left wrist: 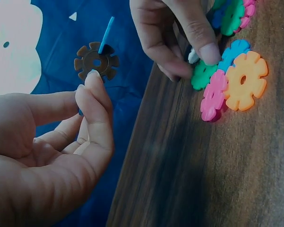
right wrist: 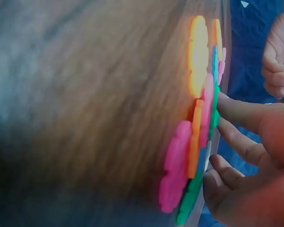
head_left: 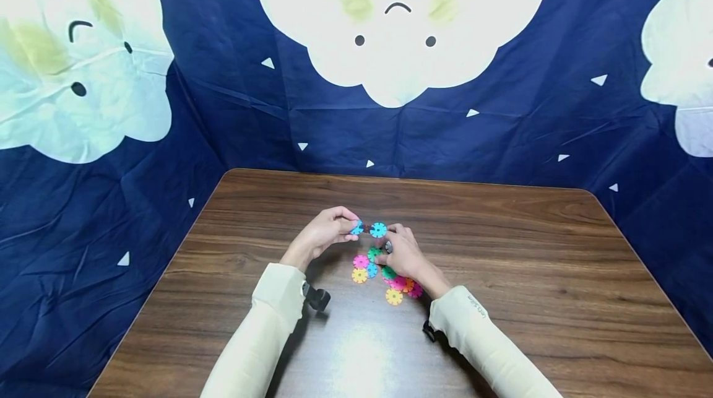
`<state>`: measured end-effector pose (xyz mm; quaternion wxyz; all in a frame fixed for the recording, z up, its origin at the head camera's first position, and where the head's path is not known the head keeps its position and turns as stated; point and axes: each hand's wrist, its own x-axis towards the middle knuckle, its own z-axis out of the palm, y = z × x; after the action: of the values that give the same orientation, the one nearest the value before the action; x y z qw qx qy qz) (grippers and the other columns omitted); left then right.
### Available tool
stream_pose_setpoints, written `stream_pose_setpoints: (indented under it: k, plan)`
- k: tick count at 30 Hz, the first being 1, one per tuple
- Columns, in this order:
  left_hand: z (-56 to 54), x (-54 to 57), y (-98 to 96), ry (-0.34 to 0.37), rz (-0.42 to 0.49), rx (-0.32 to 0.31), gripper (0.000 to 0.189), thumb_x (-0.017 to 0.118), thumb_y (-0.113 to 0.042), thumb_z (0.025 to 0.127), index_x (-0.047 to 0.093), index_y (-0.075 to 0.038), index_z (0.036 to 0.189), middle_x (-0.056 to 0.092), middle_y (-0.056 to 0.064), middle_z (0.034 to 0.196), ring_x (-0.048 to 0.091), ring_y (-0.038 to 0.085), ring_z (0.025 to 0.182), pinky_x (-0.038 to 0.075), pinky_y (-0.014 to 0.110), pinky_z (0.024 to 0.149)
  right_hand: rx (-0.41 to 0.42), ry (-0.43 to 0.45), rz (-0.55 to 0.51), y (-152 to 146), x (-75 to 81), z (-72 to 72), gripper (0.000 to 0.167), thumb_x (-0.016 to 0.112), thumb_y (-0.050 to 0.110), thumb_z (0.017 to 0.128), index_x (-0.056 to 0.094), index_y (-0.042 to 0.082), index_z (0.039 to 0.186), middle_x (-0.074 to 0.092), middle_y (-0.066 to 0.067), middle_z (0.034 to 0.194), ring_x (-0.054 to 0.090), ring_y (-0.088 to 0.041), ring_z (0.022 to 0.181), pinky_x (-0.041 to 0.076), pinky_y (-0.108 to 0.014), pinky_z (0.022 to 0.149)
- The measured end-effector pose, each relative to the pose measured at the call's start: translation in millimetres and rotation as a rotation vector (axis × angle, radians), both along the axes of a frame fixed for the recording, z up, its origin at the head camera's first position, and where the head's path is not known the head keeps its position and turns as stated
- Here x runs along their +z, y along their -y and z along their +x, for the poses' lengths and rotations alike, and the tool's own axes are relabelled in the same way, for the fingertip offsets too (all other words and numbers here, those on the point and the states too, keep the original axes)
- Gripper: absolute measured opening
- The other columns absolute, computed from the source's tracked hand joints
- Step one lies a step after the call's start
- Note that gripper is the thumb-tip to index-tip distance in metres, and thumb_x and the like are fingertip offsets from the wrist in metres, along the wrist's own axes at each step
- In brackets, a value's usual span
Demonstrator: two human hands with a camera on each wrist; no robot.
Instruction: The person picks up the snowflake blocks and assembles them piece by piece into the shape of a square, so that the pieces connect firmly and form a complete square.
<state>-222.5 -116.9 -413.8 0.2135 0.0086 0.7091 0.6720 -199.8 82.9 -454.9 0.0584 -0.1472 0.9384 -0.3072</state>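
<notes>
We see the left hand [head_left: 322, 234] pinching a blue disc [head_left: 356, 228] between thumb and fingers; that disc belongs to a linked set. A notched brown disc [left wrist: 88, 60] sits in the middle of it, and a second blue disc [head_left: 378, 230] forms the end toward the right hand [head_left: 405, 254]. The set is held up over the table [head_left: 529, 243], well short of its far edge.

Our right hand has its fingers bent and parted above the loose pieces, around a pale disc [head_left: 388, 247] and a green disc [head_left: 374, 254] — whether it grips either one, we cannot tell. A pink disc [head_left: 360, 261] and a yellow disc [head_left: 359, 276] lie just beside these, their rims meeting or overlapping. Under the right wrist, more discs [head_left: 398, 283] overlap in a small heap, so room is tight there.

Elsewhere we have space: wood stretches widely rightward to the side edge, less so leftward, and between our forearms it runs toward us — glossy with glare.
</notes>
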Motion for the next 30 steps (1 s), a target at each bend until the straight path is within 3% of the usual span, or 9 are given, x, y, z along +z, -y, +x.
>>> stream_pose_setpoints:
  k: [4,8,12,16,21,30]
  plan:
    - [-1.3,-1.4,0.6,0.001,0.0,0.006,0.016,0.054,-0.002,0.095,0.054,0.005,0.109,0.058,0.006,0.09,0.064,0.014,0.076,0.055,0.028,0.08,0.015,-0.023,-0.027,-4,2.0,0.9,0.025,0.081,0.019,0.076,0.063,0.009,0.089,0.059,-0.011,0.109,0.047,-0.031,0.108,0.037,-0.047,0.095]
    - [-1.5,-2.0,1.8,0.003,0.003,0.01,0.017,0.055,-0.002,0.094,0.054,0.005,0.109,0.057,0.006,0.09,0.065,0.015,0.076,0.055,0.025,0.077,0.049,-0.012,-0.125,-11,4.8,0.6,0.022,0.079,0.013,0.077,0.06,0.009,0.086,0.062,-0.002,0.081,0.055,-0.018,0.08,0.043,-0.033,0.079]
    - [-1.5,-1.9,2.3,0.004,0.005,0.02,0.018,0.055,-0.002,0.094,0.054,0.006,0.11,0.058,0.006,0.089,0.065,0.014,0.075,0.055,0.021,0.073,0.039,0.023,-0.211,-20,6.3,0.5,0.01,0.075,0.012,0.082,0.065,0.012,0.085,0.063,0.003,0.074,0.055,-0.009,0.067,0.047,-0.024,0.065]
    - [-1.7,-1.6,2.8,0.006,0.001,0.024,0.019,0.055,-0.002,0.094,0.054,0.007,0.111,0.059,0.007,0.09,0.065,0.012,0.073,0.054,0.021,0.074,-0.019,-0.035,-0.257,-28,8.6,1.0,0.005,0.073,0.019,0.085,0.068,0.017,0.085,0.066,0.004,0.077,0.057,-0.009,0.068,0.048,-0.026,0.064]
    - [-2.3,-0.2,3.0,0.005,-0.004,0.026,0.017,0.055,-0.001,0.094,0.054,0.006,0.11,0.059,0.007,0.089,0.065,0.012,0.073,0.055,0.023,0.075,-0.099,-0.106,-0.381,-34,14.5,1.5,0.006,0.071,0.023,0.087,0.068,0.018,0.091,0.071,0.004,0.084,0.065,-0.012,0.078,0.054,-0.032,0.071]
    - [-1.7,0.9,2.4,-0.001,0.012,0.025,0.016,0.055,0.0,0.094,0.054,0.007,0.108,0.059,0.007,0.089,0.065,0.014,0.075,0.055,0.021,0.073,-0.141,-0.166,-0.456,-35,15.9,2.3,0.011,0.071,0.026,0.087,0.069,0.018,0.093,0.071,0.001,0.089,0.065,-0.016,0.089,0.056,-0.035,0.08]
